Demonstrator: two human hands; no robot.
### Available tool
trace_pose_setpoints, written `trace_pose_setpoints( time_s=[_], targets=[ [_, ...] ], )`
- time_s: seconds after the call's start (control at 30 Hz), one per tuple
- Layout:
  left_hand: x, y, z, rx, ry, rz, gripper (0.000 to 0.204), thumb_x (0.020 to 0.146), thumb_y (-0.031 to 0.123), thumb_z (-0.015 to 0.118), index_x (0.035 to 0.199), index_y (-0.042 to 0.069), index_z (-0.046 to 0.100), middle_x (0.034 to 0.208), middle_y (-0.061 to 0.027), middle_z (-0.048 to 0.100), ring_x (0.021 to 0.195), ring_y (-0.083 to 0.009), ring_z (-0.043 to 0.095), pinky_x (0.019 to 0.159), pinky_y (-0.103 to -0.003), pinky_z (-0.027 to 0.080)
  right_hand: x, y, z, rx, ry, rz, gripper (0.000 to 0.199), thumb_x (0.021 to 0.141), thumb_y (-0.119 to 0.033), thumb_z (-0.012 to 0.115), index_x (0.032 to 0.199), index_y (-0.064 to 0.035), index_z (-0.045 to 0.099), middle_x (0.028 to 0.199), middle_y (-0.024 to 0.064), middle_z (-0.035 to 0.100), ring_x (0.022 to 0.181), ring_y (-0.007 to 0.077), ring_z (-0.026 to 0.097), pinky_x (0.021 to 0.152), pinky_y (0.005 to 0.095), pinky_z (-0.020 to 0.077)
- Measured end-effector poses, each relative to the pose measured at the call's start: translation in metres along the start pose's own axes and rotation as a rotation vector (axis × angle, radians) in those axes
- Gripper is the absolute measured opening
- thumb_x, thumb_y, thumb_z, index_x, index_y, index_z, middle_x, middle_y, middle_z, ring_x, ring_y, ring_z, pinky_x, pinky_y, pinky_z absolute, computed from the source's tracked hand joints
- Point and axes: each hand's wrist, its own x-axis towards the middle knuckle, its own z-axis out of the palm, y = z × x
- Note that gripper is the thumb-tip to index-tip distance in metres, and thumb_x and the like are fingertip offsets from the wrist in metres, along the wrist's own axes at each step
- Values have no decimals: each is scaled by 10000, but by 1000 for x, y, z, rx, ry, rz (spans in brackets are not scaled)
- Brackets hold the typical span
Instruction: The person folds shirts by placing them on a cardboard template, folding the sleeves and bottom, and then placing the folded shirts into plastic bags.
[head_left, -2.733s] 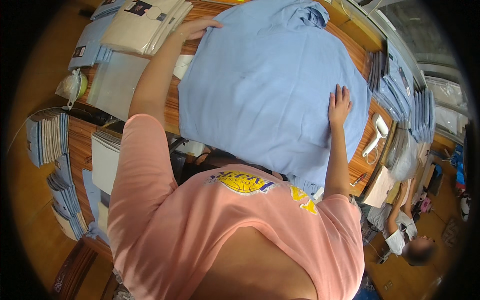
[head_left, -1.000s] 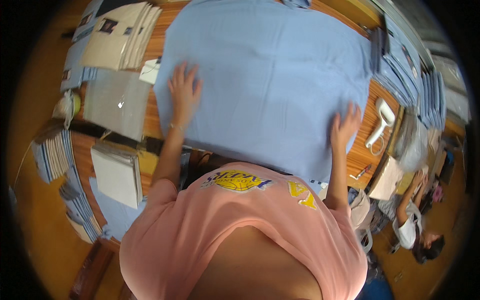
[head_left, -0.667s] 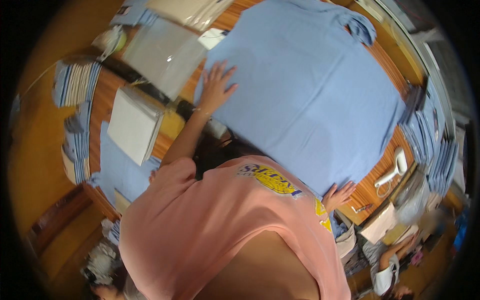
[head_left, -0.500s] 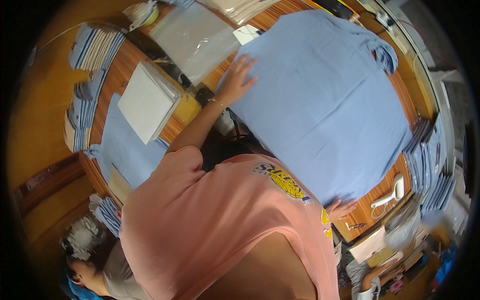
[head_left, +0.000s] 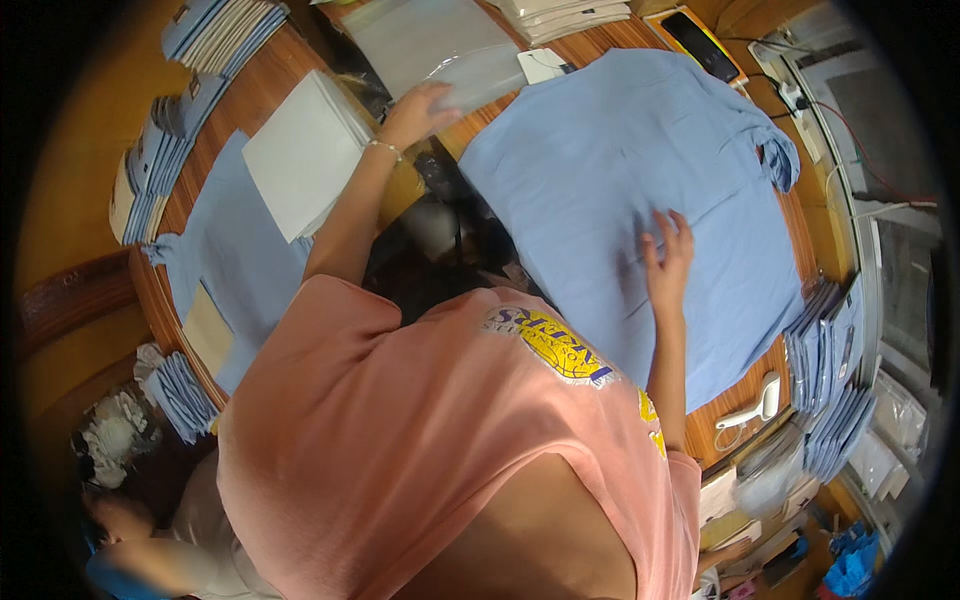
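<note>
A light blue shirt [head_left: 590,160] lies spread over the wooden table, a sleeve bunched at its far right corner. My right hand [head_left: 668,260] is over the middle of the shirt, fingers apart, with nothing in it; I cannot tell whether it touches the cloth. My left hand [head_left: 418,112] is off the shirt, at the near edge of a pile of clear plastic bags [head_left: 430,40], fingers stretched out and a little blurred, holding nothing. A white card tag [head_left: 543,66] with a dark cord sits at the shirt's far left corner.
White boards [head_left: 305,150] are stacked left of my left arm, beside another blue garment [head_left: 240,240]. Folded shirts [head_left: 825,340] stand at the right edge near a white lint roller [head_left: 755,402]. A phone [head_left: 700,45] lies at the far right. Other people are near the lower corners.
My left hand has left the shirt and moved left to the plastic bags. My right hand has moved from the shirt's near edge up over its middle. The view has shifted slightly.
</note>
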Motion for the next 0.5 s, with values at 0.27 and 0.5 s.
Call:
trace_pose_setpoints(
  time_s=[0.27, 0.5],
  targets=[
    [-74, -29, -64, 338, 18, -857, 563, 801, 366, 587, 1197, -23, 492, 1234, -228, 481, 1161, -333, 460, 976, -366, 358, -1, -6, 69, -316, -97, -68, 423, 867, -280, 536, 1263, -142, 482, 1347, 106, 401, 1298, 289, 295, 1040, 553, 173],
    [-90, -47, -98, 131, -121, -800, 428, 815, 189, 506, 1185, -26, 517, 1122, -250, 559, 1090, -343, 527, 948, -357, 381, -3, -6, 70, -272, -54, -89, 407, 877, -314, 507, 1245, -141, 497, 1343, 106, 407, 1292, 296, 306, 1040, 575, 153]
  ],
)
